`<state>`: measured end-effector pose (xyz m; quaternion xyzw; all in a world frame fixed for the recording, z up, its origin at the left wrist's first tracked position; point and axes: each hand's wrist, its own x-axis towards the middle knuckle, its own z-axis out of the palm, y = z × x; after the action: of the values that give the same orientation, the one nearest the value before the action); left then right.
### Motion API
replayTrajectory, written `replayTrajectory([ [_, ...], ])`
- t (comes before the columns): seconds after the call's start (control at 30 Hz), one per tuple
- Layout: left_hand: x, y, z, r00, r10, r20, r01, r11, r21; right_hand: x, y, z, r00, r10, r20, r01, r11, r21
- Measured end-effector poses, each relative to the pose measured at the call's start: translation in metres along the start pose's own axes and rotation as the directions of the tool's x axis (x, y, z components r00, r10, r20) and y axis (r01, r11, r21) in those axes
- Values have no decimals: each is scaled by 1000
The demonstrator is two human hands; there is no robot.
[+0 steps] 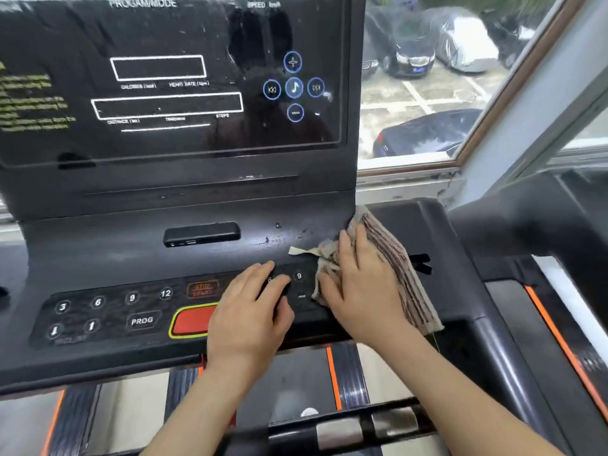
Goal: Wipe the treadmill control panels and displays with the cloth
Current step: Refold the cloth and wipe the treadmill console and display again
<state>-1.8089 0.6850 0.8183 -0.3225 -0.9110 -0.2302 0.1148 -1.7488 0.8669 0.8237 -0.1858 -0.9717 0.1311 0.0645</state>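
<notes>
The treadmill's black display [171,77] stands upright at the top, with white outlined boxes and blue round buttons. Below it lies the slanted control panel [108,311] with number keys, a PRDG key and a red stop button [192,320]. A striped brownish cloth [391,268] lies on the panel's right end. My right hand [358,287] presses flat on the cloth, fingers straight. My left hand [250,311] rests on the panel beside it, fingers spread over the keys near the "9".
A small black device [201,233] sits in the tray above the keys. A neighbouring treadmill's console and orange-edged rail [559,340] stand at the right. A handlebar with metal sensors [362,429] crosses below. A window [427,77] behind shows parked cars.
</notes>
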Motion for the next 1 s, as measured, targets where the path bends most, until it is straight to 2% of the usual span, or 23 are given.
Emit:
replayTrajectory([
  [0.13, -1, 1, 5, 996, 38, -78, -38, 999, 4, -20, 29, -14, 993, -108, 38, 107, 994, 7],
  [0.33, -1, 3, 7, 988, 54, -146, -51, 998, 25, 74, 67, -20, 996, 80, 47, -74, 990, -116],
  [0.43, -1, 7, 7, 989, 34, -141, -30, 999, 31, 46, 57, -13, 999, 34, 0, -34, 999, -38],
  [0.53, 6, 14, 3, 997, 0, -75, 4, 999, 49, -3, 25, -9, 999, -53, -1, 52, 978, 201],
  [0.6, 13, 20, 1, 999, -43, 1, 43, 996, 75, -19, 14, -7, 996, -83, -36, 89, 977, 194],
  [0.73, 22, 29, -4, 990, -108, 94, 96, 988, 123, 0, 19, -15, 996, -92, -3, 91, 966, 240],
  [0.9, 24, 33, -4, 979, -159, 132, 143, 982, 120, 45, 11, -11, 1000, 27, 4, -27, 969, 245],
  [1.0, 25, 34, -3, 981, -146, 128, 136, 987, 81, -2, 9, -5, 998, -68, -8, 69, 988, 142],
])
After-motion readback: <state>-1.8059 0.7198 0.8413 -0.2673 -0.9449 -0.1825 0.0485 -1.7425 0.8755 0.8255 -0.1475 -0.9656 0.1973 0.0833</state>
